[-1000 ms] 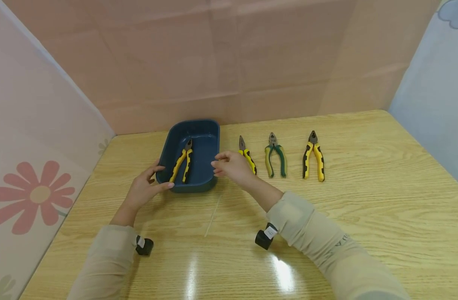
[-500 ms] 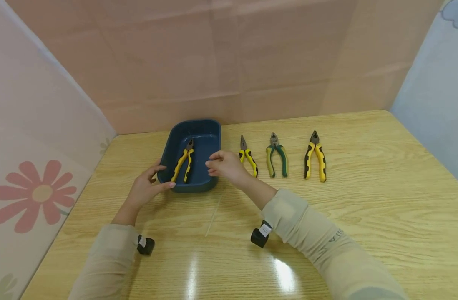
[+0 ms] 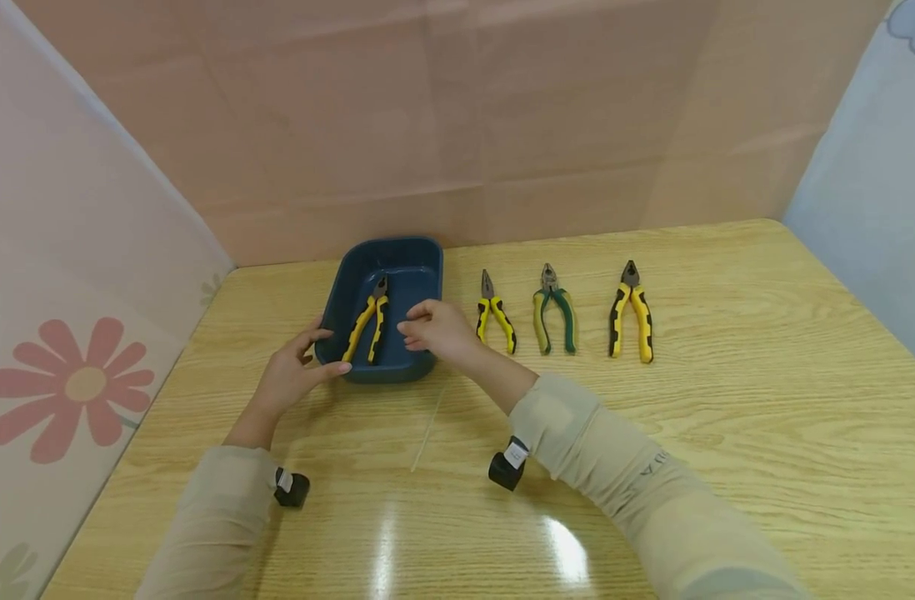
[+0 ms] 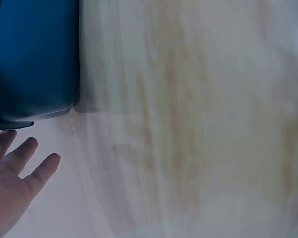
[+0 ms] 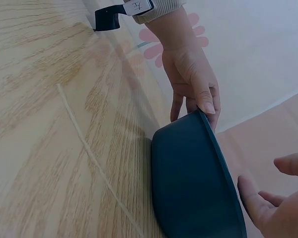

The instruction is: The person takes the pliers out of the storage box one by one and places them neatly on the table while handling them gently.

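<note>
My left hand [image 3: 285, 379] holds the near left corner of a deep blue plastic box [image 3: 386, 375]; in the right wrist view its thumb lies on the rim [image 5: 204, 116]. Inside the box, combination pliers [image 3: 358, 330] with yellow and black handles lean toward the left. Over the box's right side hovers my right hand [image 3: 444, 335], fingers loosely bent, with nothing visible in them. Just right of that hand lie small long-nose pliers [image 3: 487, 287] with yellow and black handles. Only part of the left hand [image 4: 10, 188] shows in the left wrist view.
Farther right on the wood-grain table [image 3: 690, 467] lie green-handled pliers [image 3: 550, 287], then yellow and black combination pliers [image 3: 630, 287]. A thin pale strip or line [image 3: 426, 437] marks the table in front of the box. A pinkish cloth wall [image 3: 457, 125] stands behind.
My right hand has moved left, from the box's right rim to over its inside, uncovering more of the long-nose pliers. The left hand and the box stay almost where they were.
</note>
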`<state>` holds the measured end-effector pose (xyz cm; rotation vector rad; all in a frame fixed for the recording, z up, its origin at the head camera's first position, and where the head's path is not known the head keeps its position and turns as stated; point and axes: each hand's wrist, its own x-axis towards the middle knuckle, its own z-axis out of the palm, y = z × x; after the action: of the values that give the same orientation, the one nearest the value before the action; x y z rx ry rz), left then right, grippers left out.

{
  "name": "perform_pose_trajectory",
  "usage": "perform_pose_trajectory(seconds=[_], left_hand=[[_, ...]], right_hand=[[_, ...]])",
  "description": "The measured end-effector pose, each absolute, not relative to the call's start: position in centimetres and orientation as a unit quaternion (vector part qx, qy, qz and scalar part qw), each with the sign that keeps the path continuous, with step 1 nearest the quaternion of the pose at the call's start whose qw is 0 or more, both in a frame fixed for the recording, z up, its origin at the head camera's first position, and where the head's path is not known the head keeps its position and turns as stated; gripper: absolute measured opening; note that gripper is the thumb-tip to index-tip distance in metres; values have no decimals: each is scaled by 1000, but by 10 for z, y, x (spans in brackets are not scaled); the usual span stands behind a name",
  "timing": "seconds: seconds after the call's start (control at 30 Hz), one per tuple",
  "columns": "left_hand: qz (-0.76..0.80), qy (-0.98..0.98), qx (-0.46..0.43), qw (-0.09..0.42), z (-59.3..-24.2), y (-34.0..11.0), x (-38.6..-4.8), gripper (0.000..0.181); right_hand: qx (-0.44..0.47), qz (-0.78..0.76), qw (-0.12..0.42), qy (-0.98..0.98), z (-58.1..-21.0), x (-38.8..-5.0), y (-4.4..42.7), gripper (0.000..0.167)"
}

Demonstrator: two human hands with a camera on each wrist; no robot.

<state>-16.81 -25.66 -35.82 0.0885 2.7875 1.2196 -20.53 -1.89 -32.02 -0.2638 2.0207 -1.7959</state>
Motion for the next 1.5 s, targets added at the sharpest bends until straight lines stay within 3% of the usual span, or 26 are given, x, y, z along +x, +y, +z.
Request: perform_pose_trajectory(seconds=[0.87,1.5], left_hand=[[416,907,28,49,-356,-254,-168,77],[410,911,26,51,-354,-255,-168,74]], right_hand=[[-109,-618,208,750,-323,-211,-41,34],[-97,-509,209,830,-331,-223,-66,30]])
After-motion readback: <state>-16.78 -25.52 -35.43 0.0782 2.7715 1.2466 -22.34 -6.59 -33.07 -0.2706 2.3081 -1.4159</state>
